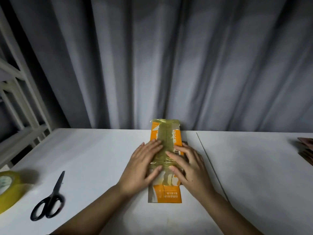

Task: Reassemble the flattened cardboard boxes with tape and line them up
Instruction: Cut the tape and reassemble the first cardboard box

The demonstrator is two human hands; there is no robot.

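Observation:
An orange and brown cardboard box (165, 192) lies lengthwise on the white table (94, 150), running away from me. A strip of yellowish tape (166, 138) runs down its middle seam and folds over the far end. My left hand (144, 165) lies flat on the box's left half, fingers straight, pressing beside the tape. My right hand (188, 165) presses flat on the right half, fingers spread over the tape's edge. Neither hand holds anything.
A roll of yellow tape (8, 189) sits at the table's left edge, with black scissors (50, 199) beside it. Several flattened brown boxes (306, 150) are stacked at the far right edge. A grey curtain hangs behind, and a white rack (18, 102) stands at left.

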